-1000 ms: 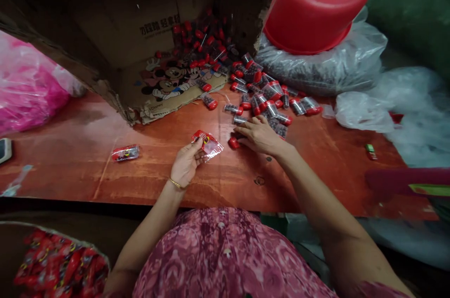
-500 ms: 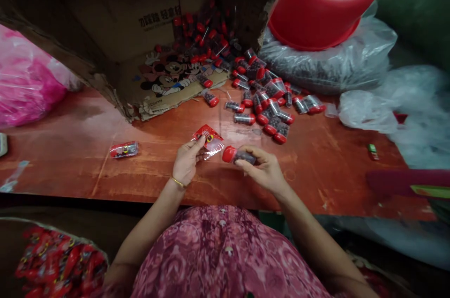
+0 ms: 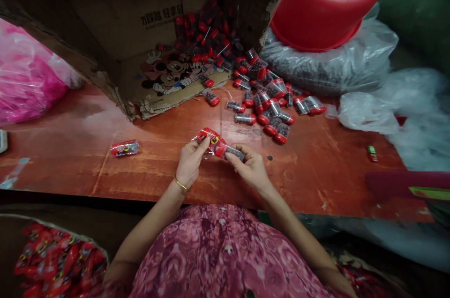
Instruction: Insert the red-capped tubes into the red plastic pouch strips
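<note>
My left hand (image 3: 190,162) pinches a red and clear printed plastic sleeve (image 3: 208,135) between thumb and fingers. Closed around a small clear bottle of dark pellets (image 3: 235,152), my right hand (image 3: 250,167) holds it tilted, its red-capped end at the sleeve. The cap looks to be inside the sleeve, though how deep I cannot tell. A bottle wrapped in a printed sleeve (image 3: 125,148) lies to the left on the table. Beyond my hands is a loose heap of red-capped bottles (image 3: 270,106).
The heap spills from a cardboard box (image 3: 154,109) lying open towards me. At the back right, an upturned red tub (image 3: 326,12) rests on a clear bag (image 3: 316,70). Pink bags (image 3: 31,78) stand left. Below the table edge, a container holds many red wrapped pieces (image 3: 59,260).
My right hand has moved left, bringing the bottle's red cap into the sleeve in my left hand. A small dark disc now shows on the table to the right of my right hand.
</note>
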{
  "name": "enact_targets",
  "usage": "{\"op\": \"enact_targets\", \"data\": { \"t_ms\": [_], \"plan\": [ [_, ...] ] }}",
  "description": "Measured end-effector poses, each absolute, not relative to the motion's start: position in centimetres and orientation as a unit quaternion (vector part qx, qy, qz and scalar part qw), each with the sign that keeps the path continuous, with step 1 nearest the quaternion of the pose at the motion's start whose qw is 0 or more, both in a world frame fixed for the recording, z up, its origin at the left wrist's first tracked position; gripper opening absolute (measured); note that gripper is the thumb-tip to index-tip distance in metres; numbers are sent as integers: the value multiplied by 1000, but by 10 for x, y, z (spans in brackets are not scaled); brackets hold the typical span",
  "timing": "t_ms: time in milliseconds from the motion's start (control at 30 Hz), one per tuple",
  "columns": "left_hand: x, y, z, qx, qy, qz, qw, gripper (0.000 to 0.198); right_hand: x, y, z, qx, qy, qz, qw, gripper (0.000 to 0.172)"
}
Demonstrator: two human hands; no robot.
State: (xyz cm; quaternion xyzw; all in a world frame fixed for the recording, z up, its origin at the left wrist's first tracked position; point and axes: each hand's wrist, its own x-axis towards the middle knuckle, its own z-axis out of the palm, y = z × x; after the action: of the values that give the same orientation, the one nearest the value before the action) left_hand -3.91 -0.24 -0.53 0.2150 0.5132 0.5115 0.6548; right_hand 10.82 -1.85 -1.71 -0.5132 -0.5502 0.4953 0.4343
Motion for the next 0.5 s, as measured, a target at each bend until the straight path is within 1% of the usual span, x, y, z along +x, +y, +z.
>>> {"op": "enact_targets", "data": {
  "t_ms": [100, 267, 300, 367, 433, 500],
  "plan": [
    [-34, -4, -10, 222, 503, 521, 653, 39, 102, -19, -22, -508, -542, 509, 433, 23],
    [-29, -6, -14, 209, 482, 538, 659, 33, 90, -18, -33, -535, -497, 487, 479, 28],
    [-30, -6, -14, 195, 478, 538, 666, 33, 89, -17, -34, -530, -495, 499, 475, 29],
    [-32, -6, -15, 168, 469, 541, 677, 31, 88, -16, -34, -503, -504, 549, 438, 31],
    [-32, -5, -16, 164, 471, 559, 662, 29, 87, -15, -33, -472, -526, 589, 391, 33],
    [-31, -4, -18, 176, 478, 578, 638, 26, 83, -15, -32, -461, -544, 592, 375, 31]
  ]
}}
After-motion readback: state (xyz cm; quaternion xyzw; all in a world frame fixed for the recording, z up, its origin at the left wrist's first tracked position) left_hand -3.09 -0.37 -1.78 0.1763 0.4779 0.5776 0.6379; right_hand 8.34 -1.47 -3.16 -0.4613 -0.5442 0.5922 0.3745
